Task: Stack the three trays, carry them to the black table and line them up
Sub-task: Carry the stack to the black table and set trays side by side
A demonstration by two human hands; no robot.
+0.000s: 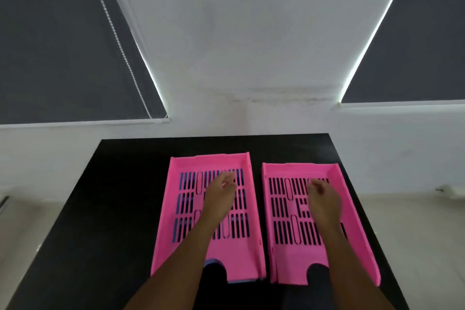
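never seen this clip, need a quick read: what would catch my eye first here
Two bright pink trays side by side on the black table: the left pink tray with blue showing through its slots, the right pink tray lying alone. The left hand and right hand hover over them, one each.

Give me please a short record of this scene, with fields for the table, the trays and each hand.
table: black table
left pink tray: nested on a blue tray, seen through its slots
right pink tray: alone, beside it, apart
left hand: over left pink tray, empty
right hand: over right pink tray, empty
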